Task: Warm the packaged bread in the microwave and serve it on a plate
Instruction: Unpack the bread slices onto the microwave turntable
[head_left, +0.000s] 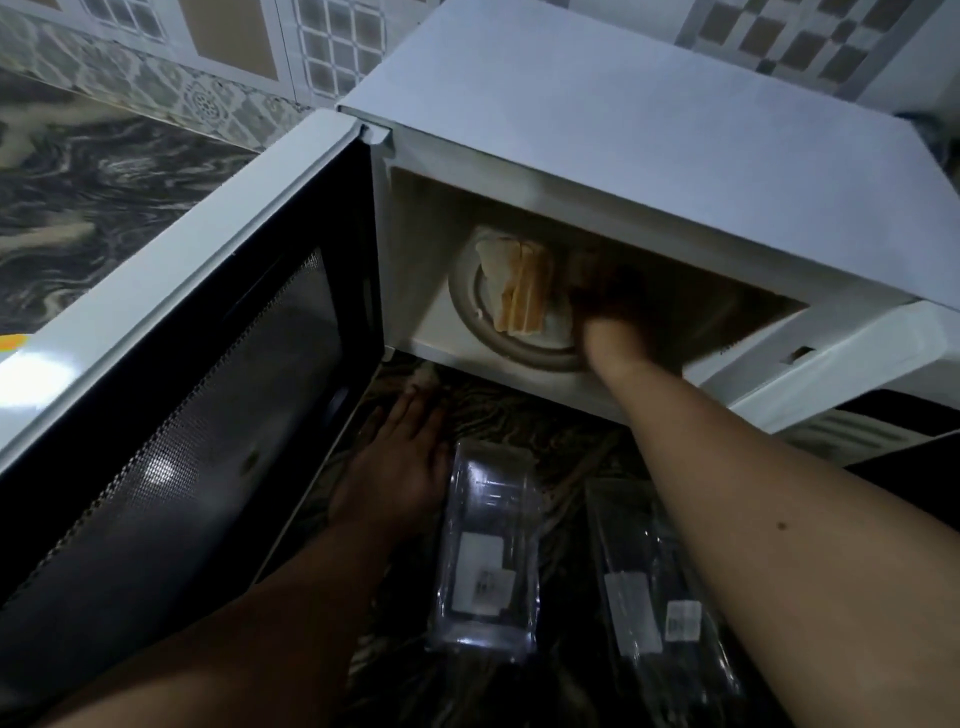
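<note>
- Dark marbled counter (93, 192), patterned tile wall behind; white microwave (597, 130) sits on it, door (171, 395) swung wide to its left.
- Bread (522, 291) is out of its pack, on a plate (550, 332) inside the microwave, on the turntable (467, 317).
- Right hand (605, 306) is inside the cavity, just right of the bread, at the plate edge. Deep shadow and blur, so can't tell if it's pinching the plate or just touching.
- Left hand (400, 467) lies flat on the counter below the microwave opening, fingers spread, holding nothing.
- Two clear plastic packs (485, 551) (665, 597) on the counter in front of the microwave, both look empty.
- Progress, my read: unpacking done, bread plated. Can't tell loading from unloading here. If loading: shut door, heat, take out, serve.
</note>
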